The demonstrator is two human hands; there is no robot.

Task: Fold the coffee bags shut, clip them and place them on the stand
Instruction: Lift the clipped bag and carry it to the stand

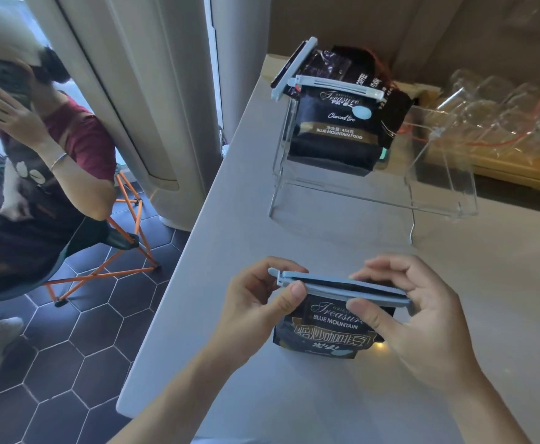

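A black coffee bag (326, 331) stands on the grey counter in front of me, its top folded over. A long pale blue clip (342, 285) lies across that fold. My left hand (256, 306) pinches the clip's hinge end, thumb on the front. My right hand (422, 318) presses the clip's other end, thumb on the bag's front. Further back, a clear acrylic stand (438, 193) carries two black coffee bags (336, 129), each closed with a pale blue clip (336, 86).
The grey counter (262, 219) ends at a left edge above a dark hexagon-tiled floor. A person (38, 149) sits on an orange-legged stool to the left. Clear glass vessels and an orange cable (502, 104) sit at the back right, on a yellowish tray.
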